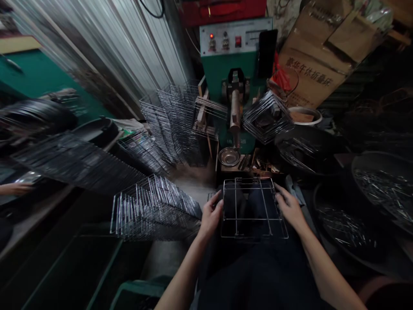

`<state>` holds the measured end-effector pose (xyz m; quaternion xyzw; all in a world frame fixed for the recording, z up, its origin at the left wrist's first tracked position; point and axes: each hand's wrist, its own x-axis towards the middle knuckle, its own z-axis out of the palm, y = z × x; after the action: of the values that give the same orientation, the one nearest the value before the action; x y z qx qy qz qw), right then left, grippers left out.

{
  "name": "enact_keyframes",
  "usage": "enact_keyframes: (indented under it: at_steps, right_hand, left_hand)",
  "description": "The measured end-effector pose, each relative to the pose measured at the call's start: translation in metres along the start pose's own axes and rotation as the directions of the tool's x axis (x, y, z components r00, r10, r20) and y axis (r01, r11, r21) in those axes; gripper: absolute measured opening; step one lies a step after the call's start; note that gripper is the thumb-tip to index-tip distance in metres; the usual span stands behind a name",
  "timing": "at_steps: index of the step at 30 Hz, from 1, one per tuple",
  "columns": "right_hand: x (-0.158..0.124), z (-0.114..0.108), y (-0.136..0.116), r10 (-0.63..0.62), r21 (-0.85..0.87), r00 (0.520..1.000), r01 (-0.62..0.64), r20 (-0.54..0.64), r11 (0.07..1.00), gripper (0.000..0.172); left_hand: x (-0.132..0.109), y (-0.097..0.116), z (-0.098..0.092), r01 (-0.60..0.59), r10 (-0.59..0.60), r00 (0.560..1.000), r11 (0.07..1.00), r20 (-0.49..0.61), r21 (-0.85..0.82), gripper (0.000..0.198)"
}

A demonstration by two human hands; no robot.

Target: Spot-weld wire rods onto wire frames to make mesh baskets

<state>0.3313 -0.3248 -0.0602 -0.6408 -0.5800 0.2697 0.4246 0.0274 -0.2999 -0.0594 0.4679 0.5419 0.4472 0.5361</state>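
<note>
A rectangular wire rack (250, 219) with crossing bars lies level over my lap. My left hand (211, 214) grips its left side, thumb and fingers closed round the edge wire. On the opposite side my right hand (289, 207) pinches the right edge near the far corner. Just beyond the rack stands a green welding machine (211, 73) with a lit red lamp and a thick metal electrode arm (235, 110). A small round metal dish (229, 156) sits beneath that arm.
Stacks of wire racks stand left, the nearest stack (155, 211) close to my left forearm. Black basins (325, 202) with loose metal pieces are on the right. A cardboard box (318, 56) leans behind. Another person's hand (16, 188) shows at far left.
</note>
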Motion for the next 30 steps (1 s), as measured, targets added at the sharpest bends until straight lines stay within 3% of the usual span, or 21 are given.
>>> enact_keyframes:
  at_steps: [5,10,18,27,30]
  right_hand:
    - [-0.004,-0.004,0.013,-0.012,0.027,0.996,0.009,0.094,1.0,0.053]
    - [-0.011,-0.008,0.01,-0.002,-0.031,0.995,0.005,0.104,1.0,0.051]
    - [-0.006,-0.013,0.002,0.026,-0.146,0.994,-0.01,0.107,0.989,0.049]
    - [-0.029,-0.008,0.026,0.02,0.064,0.998,-0.024,0.051,0.998,0.052]
    - [-0.031,-0.015,0.033,0.048,0.056,0.998,-0.05,0.038,0.997,0.056]
  left_hand:
    - [0.001,-0.008,0.005,-0.08,0.075,0.996,0.992,0.057,0.101,0.053]
    - [-0.003,-0.003,0.009,-0.154,0.148,0.988,0.952,0.04,0.265,0.047]
    - [0.011,0.004,0.002,-0.229,0.159,0.971,0.831,0.177,0.508,0.046]
    - [-0.009,-0.018,0.009,-0.092,0.054,0.987,0.961,0.151,0.26,0.055]
    - [-0.009,-0.008,0.005,-0.158,0.085,0.97,0.933,0.228,0.322,0.055]
